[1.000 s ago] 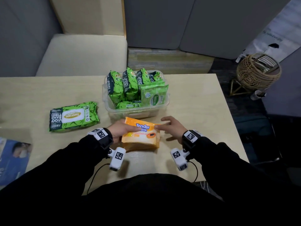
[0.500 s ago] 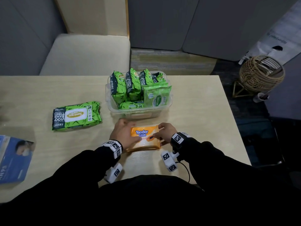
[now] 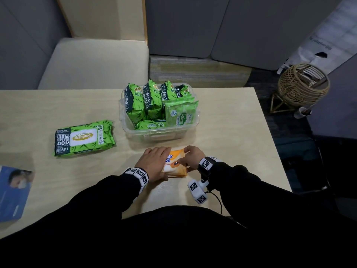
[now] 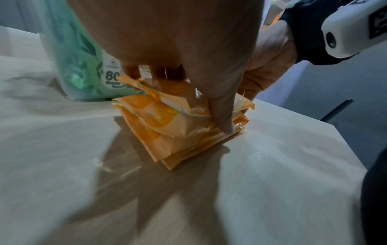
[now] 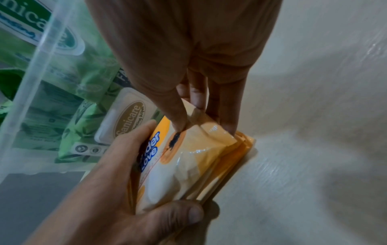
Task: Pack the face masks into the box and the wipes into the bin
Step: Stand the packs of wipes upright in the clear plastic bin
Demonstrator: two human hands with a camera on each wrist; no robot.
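A small stack of orange Tender Love wipe packs point(image 3: 175, 165) point(image 4: 178, 126) point(image 5: 188, 165) lies flat on the table just in front of the clear plastic bin point(image 3: 123, 113). My left hand point(image 3: 154, 163) grips its left side, fingers over the top and thumb along the near edge. My right hand point(image 3: 190, 155) pinches its right end point(image 5: 201, 122). The bin holds several green Sanicare wipe packs point(image 3: 152, 101) standing upright. A larger green wipe pack point(image 3: 84, 137) lies on the table to the left. A blue face mask box point(image 3: 13, 192) sits at the left edge.
The light wooden table point(image 3: 231, 132) ends close on the right, with a wicker basket stand point(image 3: 301, 88) on the floor beyond. A cream seat cushion point(image 3: 92, 62) lies behind the table. The bin point(image 5: 41, 49) stands right beside my hands.
The orange stack has gone from being held tilted above the table to lying flat on it. Both hands have closed in on its ends, the left now covering much of the label.
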